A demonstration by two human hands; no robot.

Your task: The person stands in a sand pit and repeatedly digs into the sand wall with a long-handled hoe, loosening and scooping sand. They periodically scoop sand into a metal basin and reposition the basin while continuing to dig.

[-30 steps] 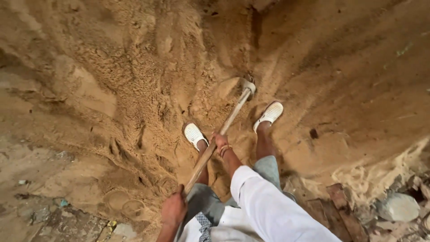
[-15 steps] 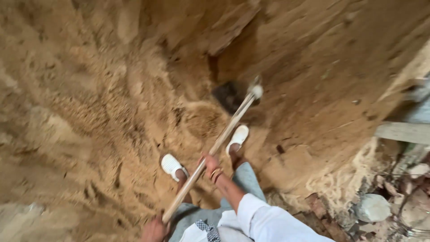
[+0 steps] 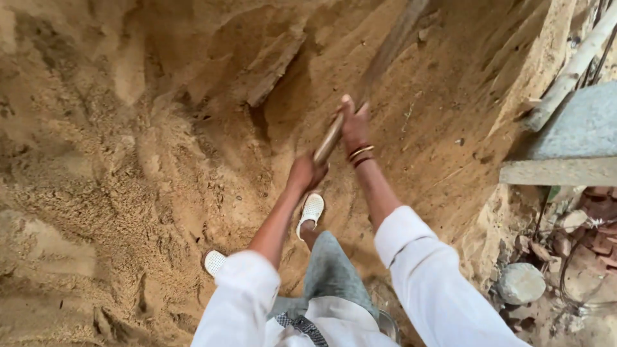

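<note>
Both my hands grip a long wooden tool handle (image 3: 331, 138) raised in front of me. My right hand (image 3: 354, 123) holds it higher up and has bangles at the wrist. My left hand (image 3: 306, 172) holds it lower down, near its end. The upper part of the handle (image 3: 389, 51) is motion-blurred against the sandy wall, and the tool's head is out of sight. I stand in a pit of loose brown sand (image 3: 128, 193) in white slip-on shoes, one (image 3: 312, 210) ahead and one (image 3: 214, 262) to the left.
A steep wall of packed sand (image 3: 212, 45) rises ahead. At the right are a grey concrete slab (image 3: 572, 144), a pale pole (image 3: 569, 71), a round stone (image 3: 520, 283) and broken bricks (image 3: 594, 234).
The tool has swung up from the pit floor to a raised position, and my hands rose with it. My left hand slid closer to my right. The view tilted up and to the right.
</note>
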